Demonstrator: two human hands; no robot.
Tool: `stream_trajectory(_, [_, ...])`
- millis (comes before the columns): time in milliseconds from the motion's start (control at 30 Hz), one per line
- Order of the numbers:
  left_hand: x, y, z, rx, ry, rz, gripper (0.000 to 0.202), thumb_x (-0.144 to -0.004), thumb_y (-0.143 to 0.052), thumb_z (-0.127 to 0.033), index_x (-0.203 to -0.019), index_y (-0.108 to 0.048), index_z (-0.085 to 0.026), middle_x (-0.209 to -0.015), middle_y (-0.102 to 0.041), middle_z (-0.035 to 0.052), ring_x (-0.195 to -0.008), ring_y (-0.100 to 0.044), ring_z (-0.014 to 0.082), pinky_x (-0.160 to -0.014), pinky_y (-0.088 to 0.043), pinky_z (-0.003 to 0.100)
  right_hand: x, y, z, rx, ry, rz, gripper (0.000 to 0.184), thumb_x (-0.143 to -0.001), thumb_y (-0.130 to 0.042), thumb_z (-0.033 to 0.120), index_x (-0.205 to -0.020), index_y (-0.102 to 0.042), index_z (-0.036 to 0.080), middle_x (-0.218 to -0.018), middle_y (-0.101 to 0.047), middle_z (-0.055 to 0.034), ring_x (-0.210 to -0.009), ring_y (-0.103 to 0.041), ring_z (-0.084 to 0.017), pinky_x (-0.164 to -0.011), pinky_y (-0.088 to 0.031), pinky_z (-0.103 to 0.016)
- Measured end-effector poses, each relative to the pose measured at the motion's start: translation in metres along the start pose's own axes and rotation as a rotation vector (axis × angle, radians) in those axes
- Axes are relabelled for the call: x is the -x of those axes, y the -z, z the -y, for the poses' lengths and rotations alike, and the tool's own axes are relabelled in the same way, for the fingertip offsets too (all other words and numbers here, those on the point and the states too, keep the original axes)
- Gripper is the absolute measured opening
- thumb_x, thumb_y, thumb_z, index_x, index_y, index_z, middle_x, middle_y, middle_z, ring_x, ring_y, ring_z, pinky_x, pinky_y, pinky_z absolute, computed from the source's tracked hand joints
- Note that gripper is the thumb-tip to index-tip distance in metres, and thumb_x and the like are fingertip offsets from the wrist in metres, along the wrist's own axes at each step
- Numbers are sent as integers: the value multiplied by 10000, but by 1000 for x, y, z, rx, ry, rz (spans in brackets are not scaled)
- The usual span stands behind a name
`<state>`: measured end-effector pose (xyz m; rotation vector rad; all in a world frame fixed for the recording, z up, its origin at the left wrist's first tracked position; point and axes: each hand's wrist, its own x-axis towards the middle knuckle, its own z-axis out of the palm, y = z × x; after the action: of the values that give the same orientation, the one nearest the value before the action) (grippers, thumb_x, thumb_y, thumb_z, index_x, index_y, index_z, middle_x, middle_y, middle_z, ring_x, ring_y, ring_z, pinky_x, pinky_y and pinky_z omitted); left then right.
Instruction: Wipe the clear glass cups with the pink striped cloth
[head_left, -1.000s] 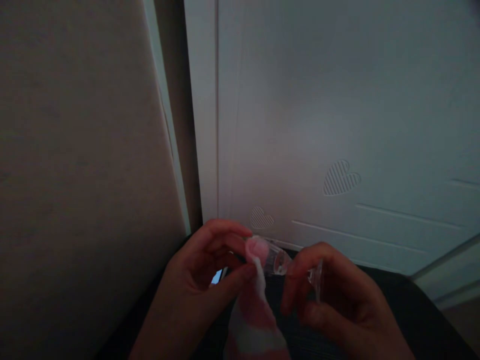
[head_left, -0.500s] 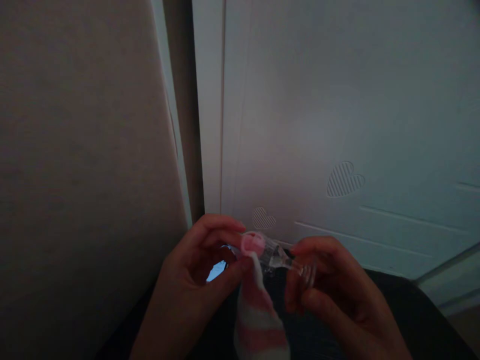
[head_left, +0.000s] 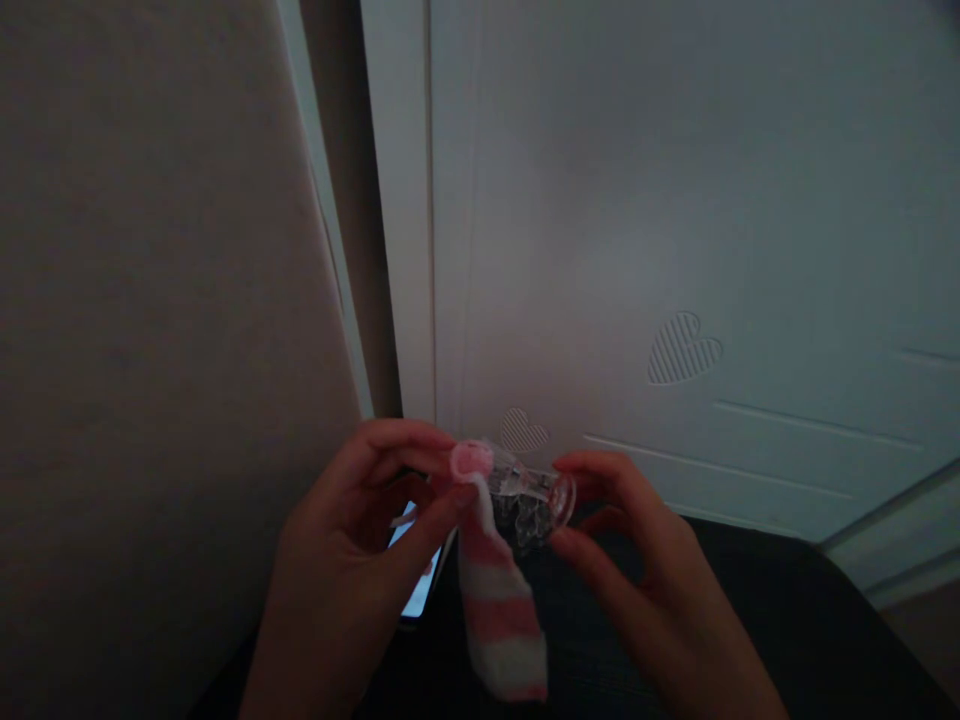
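My left hand (head_left: 390, 510) pinches the upper end of a small pink-and-white striped sock-like knit (head_left: 502, 600) between thumb and fingers. The knit hangs down, with a rolled pink edge on top. A clear plastic piece (head_left: 521, 482) runs from that pink edge toward the right, its inner end hidden by the knit and my fingers. The thumb and forefinger of my right hand (head_left: 630, 530) close on its round, disc-like outer end. Below it is a crinkled or toothed transparent part (head_left: 532, 522), whose shape I cannot make out fully.
Behind my left hand lies a phone with a lit screen (head_left: 420, 590). A white panel (head_left: 600, 250) with embossed hearts stands close in front. To the left rises a beige wall (head_left: 165, 300). Dark cloth (head_left: 735, 590) lies beneath my hands. The light is dim.
Both hands have shifted left in view with the knit and the clear piece. The right fingers now pinch the round end, and more of the phone screen shows.
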<state>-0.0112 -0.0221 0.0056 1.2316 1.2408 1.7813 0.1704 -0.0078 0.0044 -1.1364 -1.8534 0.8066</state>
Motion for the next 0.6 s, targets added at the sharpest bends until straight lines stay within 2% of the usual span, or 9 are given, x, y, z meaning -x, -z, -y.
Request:
stream_trajectory(133, [0,3,-1,-27,34,-63,188,-723,-757,-283,-860,-628,-302,-737,-669,-70,-574,-596,119,-424,-491,154,-1,-3,1,-37,0,-56,336,-827,-651,183,-1103,-561,352,-1000,-658,50,-809,-632,-159,-747,-497,-313])
stream_trajectory(333, [-4,6,5,-68,64,-87,243,-642,-813,-295,-811,-638,-306,-694,-709,-64,-582,-656,142,-425,-524,152,-1,-3,2,-73,17,-140,295,-819,-662,193,-1058,-606,356,-964,-660,67,-799,-638,-136,-727,-491,-274])
stream_trajectory(433, [-6,6,4,-59,50,-57,225,-636,-819,-252,-773,-645,-295,-683,-714,-78,-602,-678,134,-458,-535,141,-2,-4,4,-58,18,-157,230,-841,-639,216,-1046,-622,320,-926,-679,55,-783,-643,-133,-708,-482,-260])
stream_trajectory(600, [-7,6,1,-11,17,-37,228,-628,-826,-247,-768,-654,-301,-664,-701,-95,-553,-660,118,-432,-531,137,-4,-6,8,-32,-7,-136,89,-875,-600,314,-910,-626,236,-795,-661,27,-776,-643,-160,-691,-460,-280])
